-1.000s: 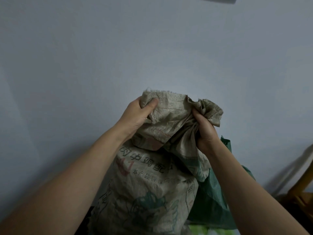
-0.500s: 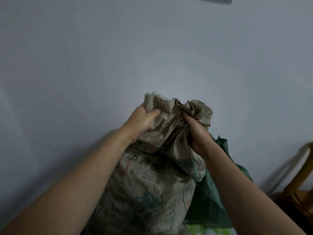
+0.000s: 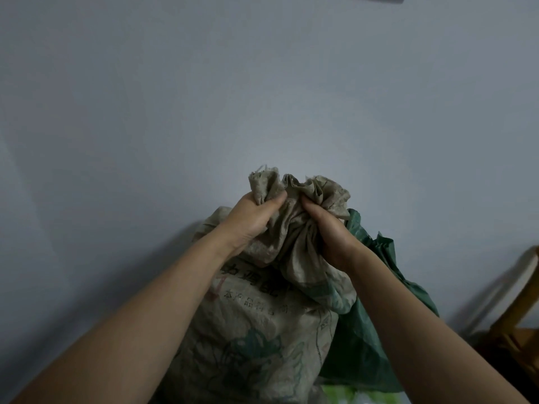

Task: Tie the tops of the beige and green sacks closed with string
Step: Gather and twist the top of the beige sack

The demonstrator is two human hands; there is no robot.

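Since a second ago the two hands have drawn together, bunching the beige sack's [image 3: 262,330] mouth into a neck, probably ready for string, though none shows. The left hand [image 3: 250,217] and right hand [image 3: 329,228] each hold a tight grip on that cloth. Two sacks stand against the wall; the green sack [image 3: 367,330] waits just behind, untied.

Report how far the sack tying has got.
Done: the top of the beige printed woven sack is bunched. In hand: the left hand and right hand grip that bunch. Left: no string shows, so tying it remains, then the green woven sack behind it.
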